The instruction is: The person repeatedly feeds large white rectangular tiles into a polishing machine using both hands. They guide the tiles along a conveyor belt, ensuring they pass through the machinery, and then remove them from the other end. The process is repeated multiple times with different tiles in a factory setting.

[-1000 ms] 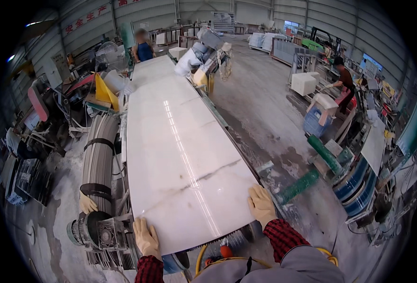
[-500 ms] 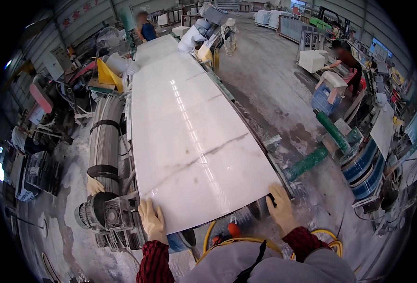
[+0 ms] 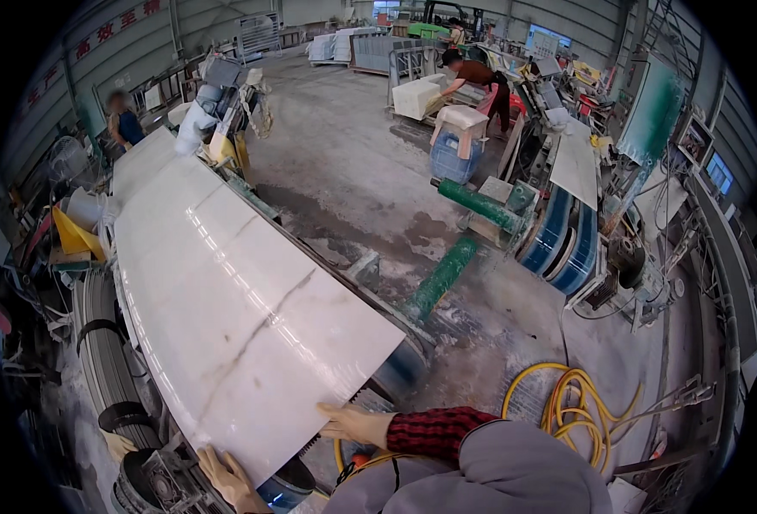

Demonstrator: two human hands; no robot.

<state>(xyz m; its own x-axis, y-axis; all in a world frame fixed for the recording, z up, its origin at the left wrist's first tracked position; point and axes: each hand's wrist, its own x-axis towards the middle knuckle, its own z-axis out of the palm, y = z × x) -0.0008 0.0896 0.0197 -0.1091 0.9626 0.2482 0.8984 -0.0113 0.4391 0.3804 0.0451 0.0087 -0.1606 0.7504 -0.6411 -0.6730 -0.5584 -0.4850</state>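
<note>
A long white stone slab (image 3: pixel 224 300) with grey veins lies before me on a machine with rollers. My left hand (image 3: pixel 227 478), in a cream glove, rests at the slab's near left corner with its fingers stretched out. My right hand (image 3: pixel 353 423), gloved the same way, reaches leftward to the middle of the near edge. Its fingertips touch that edge and its fingers are extended. Below the edge, part of a blue roller (image 3: pixel 286 487) shows. The undersides of both hands are hidden.
A motor (image 3: pixel 169 484) and a ribbed grey bundle (image 3: pixel 109 355) flank the slab's left side. Green cylinders (image 3: pixel 443 278) stick out at right, near blue belts (image 3: pixel 558 244). A yellow hose (image 3: pixel 567 411) coils on the floor. One person (image 3: pixel 124 120) stands at the far end, another (image 3: pixel 481 81) by a white block.
The view has swung to the right, so the slab now appears further left. My right hand has slid from the near right corner to the middle of the near edge; my left stays at its corner.
</note>
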